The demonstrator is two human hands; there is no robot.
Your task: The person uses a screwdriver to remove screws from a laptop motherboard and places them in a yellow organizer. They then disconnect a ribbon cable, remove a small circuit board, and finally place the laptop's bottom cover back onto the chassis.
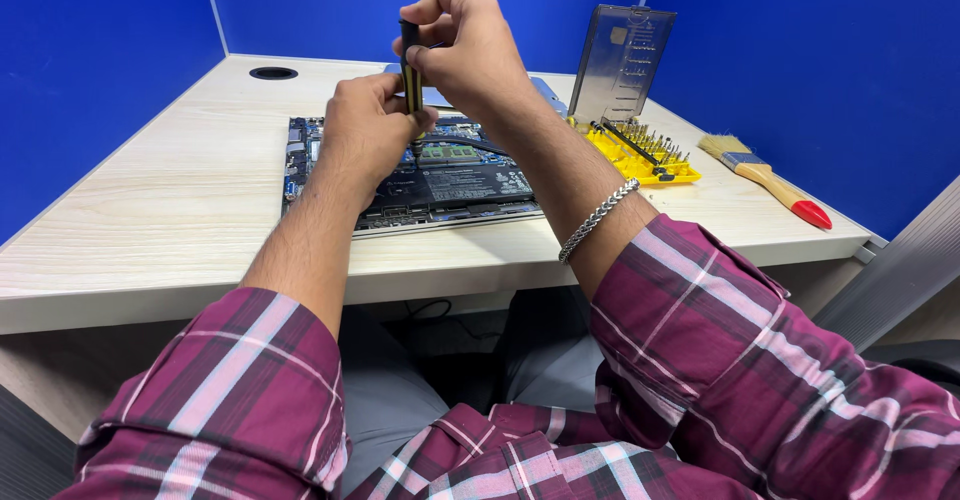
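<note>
Gripping a screwdriver (411, 80), both hands' fingers (385, 95) clench it beside the yellow bit tray (640, 160).

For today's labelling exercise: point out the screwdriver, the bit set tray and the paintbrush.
screwdriver (411, 70), head view, on its handle.
bit set tray (640, 160), head view, yellow base.
paintbrush (765, 175), head view, wooden handle.

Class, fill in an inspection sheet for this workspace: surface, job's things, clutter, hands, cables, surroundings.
Surface: pale wood-grain desk with a round grommet hole.
Job's things: opened laptop, its circuit boards exposed; screwdriver upright over it.
Clutter: yellow bit set with its clear lid raised; red-handled brush.
Hands: left hand steadies the shaft; right hand grips the handle top.
Cables: dark cable under the desk.
Surroundings: blue partition walls.
</note>
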